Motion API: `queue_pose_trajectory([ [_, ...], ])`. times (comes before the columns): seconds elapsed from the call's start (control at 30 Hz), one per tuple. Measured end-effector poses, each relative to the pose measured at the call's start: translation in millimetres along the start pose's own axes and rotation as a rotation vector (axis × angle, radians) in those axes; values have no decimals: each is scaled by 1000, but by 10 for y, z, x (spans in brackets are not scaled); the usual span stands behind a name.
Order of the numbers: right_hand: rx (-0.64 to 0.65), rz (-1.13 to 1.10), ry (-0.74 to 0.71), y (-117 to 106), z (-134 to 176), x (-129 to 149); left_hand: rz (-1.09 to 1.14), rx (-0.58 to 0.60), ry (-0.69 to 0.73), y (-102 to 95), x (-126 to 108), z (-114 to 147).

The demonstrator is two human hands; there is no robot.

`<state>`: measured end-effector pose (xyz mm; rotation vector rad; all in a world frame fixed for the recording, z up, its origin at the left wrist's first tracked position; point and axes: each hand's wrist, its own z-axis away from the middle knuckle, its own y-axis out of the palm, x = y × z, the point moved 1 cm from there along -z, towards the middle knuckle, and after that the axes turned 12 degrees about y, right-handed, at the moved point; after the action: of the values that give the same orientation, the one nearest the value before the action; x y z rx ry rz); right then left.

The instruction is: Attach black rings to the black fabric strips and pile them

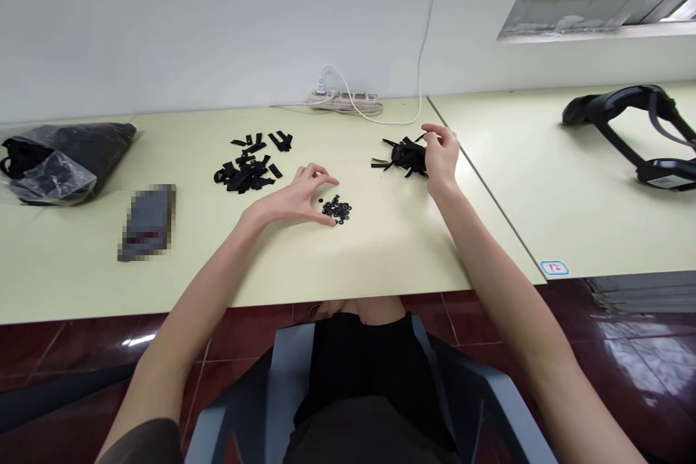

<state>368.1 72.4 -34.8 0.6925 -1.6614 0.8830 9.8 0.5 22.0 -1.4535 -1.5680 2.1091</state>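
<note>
My left hand (301,196) rests on the table beside a small heap of black ring-like pieces (337,210). Its thumb and fingers are spread apart at the heap's left side, with nothing visible between them. Over a bunch of black strips (407,155), my right hand (443,156) has its fingers pinched together. One thin black strip runs up to these fingertips; part of the bunch is hidden behind the hand. Another pile of short black strips (247,174) lies beyond my left hand, with a few loose ones above it.
A black plastic bag (92,156) lies at the far left, near a blurred-out dark object (146,221). A power strip (345,100) with a white cable (421,51) sits against the wall. A black headset (625,112) stands on the right-hand table, past the seam.
</note>
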Motion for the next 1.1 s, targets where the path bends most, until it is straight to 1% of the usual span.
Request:
queue_pose_trajectory([
  [0.1, -36, -34, 14, -11, 8, -1, 26, 9, -51, 26, 38, -2],
  [0.23, 8, -17, -53, 34, 130, 72, 124, -31, -4, 57, 53, -22],
  [0.37, 90, 77, -193, 145, 410, 232, 202, -88, 37, 127, 42, -68],
  [0.5, 197, 102, -342, 229, 720, 428, 285, -89, 52, 177, -5, -104],
  [0.57, 308, 125, -379, 260, 847, 496, 302, -99, 62, 139, -26, -94],
  [0.67, 527, 235, -409, 289, 995, 542, 272, -106, 65, -16, -14, -17],
  [0.7, 610, 281, -414, 290, 1031, 547, 248, -80, 54, -77, 5, 19],
  [0.77, 794, 360, -399, 279, 1085, 552, 219, 21, 13, -178, 57, 87],
  [0.8, 883, 386, -374, 268, 1102, 554, 210, 70, 1, -210, 83, 111],
  [0.87, 1028, 421, -308, 240, 1118, 562, 186, 112, -6, -229, 123, 127],
  [0.9, 1072, 435, -284, 228, 1121, 566, 175, 111, -2, -219, 134, 119],
  [0.97, 1117, 458, -275, 217, 1121, 570, 157, 87, 15, -173, 136, 85],
  [1.1, 1130, 465, -340, 244, 1130, 543, 161, 50, 48, -68, 103, 13],
])
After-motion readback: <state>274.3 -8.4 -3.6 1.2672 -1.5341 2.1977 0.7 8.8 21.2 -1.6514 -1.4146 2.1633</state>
